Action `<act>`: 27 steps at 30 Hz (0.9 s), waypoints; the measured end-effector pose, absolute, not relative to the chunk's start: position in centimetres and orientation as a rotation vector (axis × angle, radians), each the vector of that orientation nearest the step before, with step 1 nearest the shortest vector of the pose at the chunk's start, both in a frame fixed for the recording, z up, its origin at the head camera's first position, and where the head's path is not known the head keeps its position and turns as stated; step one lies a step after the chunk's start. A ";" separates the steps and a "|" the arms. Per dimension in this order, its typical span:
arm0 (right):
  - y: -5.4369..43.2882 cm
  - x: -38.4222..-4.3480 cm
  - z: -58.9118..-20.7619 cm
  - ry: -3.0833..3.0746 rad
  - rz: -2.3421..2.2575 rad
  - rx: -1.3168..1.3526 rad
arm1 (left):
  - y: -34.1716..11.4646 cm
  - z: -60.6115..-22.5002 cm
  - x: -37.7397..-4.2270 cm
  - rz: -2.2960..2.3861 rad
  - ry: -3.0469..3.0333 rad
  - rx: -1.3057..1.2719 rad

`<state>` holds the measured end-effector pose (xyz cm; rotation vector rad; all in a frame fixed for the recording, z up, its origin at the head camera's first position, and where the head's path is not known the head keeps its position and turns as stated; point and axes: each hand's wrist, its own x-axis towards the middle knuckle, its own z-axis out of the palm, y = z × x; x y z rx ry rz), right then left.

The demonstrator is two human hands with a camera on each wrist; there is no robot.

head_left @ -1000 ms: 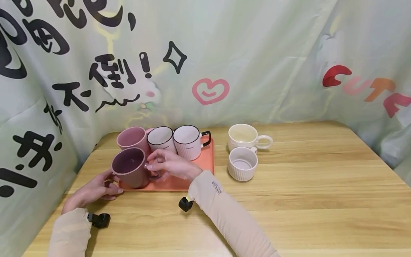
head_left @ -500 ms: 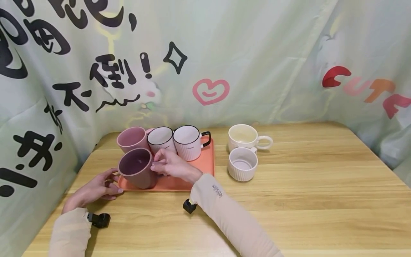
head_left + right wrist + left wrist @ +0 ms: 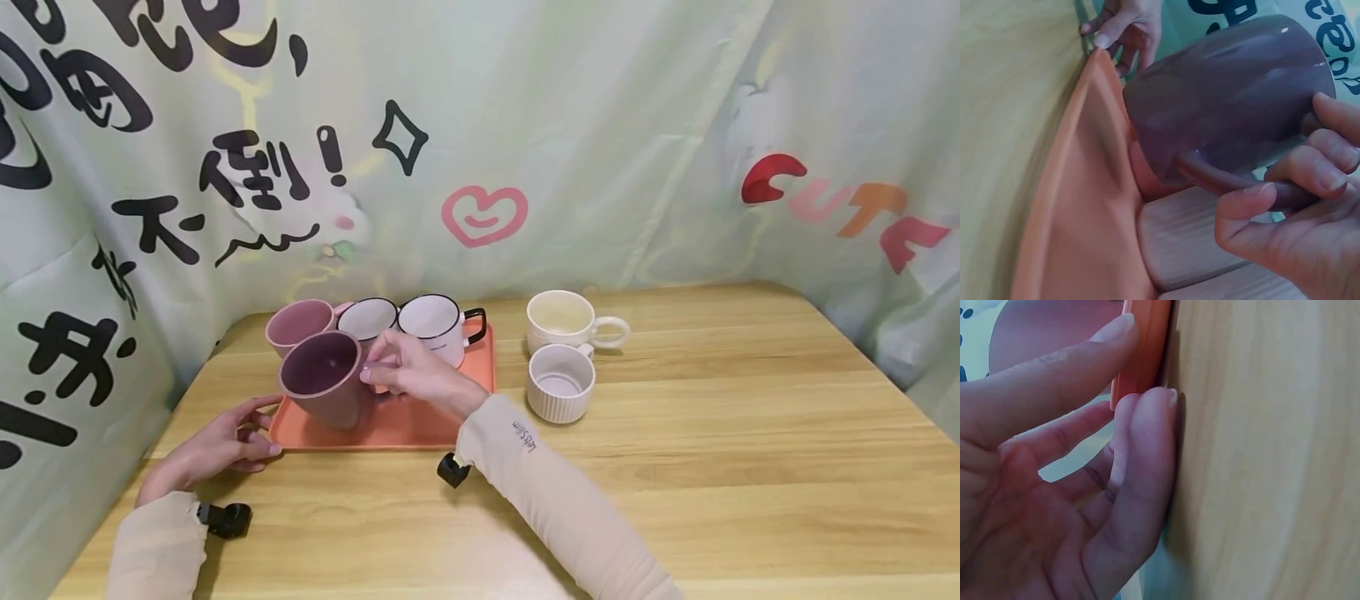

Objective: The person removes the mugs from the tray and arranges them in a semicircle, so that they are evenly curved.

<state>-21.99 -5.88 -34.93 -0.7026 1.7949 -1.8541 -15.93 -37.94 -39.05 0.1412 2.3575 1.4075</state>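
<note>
My right hand (image 3: 423, 375) grips the handle of a dark mauve mug (image 3: 1229, 94). The mug leans a little and appears raised just over the front left part of an orange tray (image 3: 420, 425). At the tray's near left corner, my left hand (image 3: 217, 442) pinches the rim, thumb on the edge and fingers curled at its side and below, close against the table. Behind the mauve mug on the tray stand a pink mug (image 3: 300, 323) and two white mugs with black rims, a left one (image 3: 366, 318) and a right one (image 3: 431, 321), both partly covered.
Right of the tray, a cream cup (image 3: 558, 321) with a ring handle stands on the wooden table (image 3: 712, 467). Directly before it is a ribbed pale cup (image 3: 561, 387). A printed curtain (image 3: 600, 150) hangs along the back and left side of the table.
The mauve mug has shifted right and slightly up in my right hand, and it now tilts more. My left hand stays at the tray corner. The head view has turned slightly.
</note>
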 end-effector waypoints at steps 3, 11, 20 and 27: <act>-5.3 -22.2 -34.5 1.792 -1.880 -0.714 | -37.9 -39.0 -16.0 1.402 2.364 0.138; -4.1 -22.1 -33.3 1.815 -1.909 -0.735 | -38.1 -39.2 -15.7 1.404 2.370 0.126; -2.5 -21.9 -31.5 1.811 -1.937 -0.634 | -37.8 -38.9 -15.8 1.383 2.391 0.125; -1.1 -22.2 -30.9 1.738 -2.032 -0.572 | -37.7 -38.7 -15.7 1.386 2.378 0.114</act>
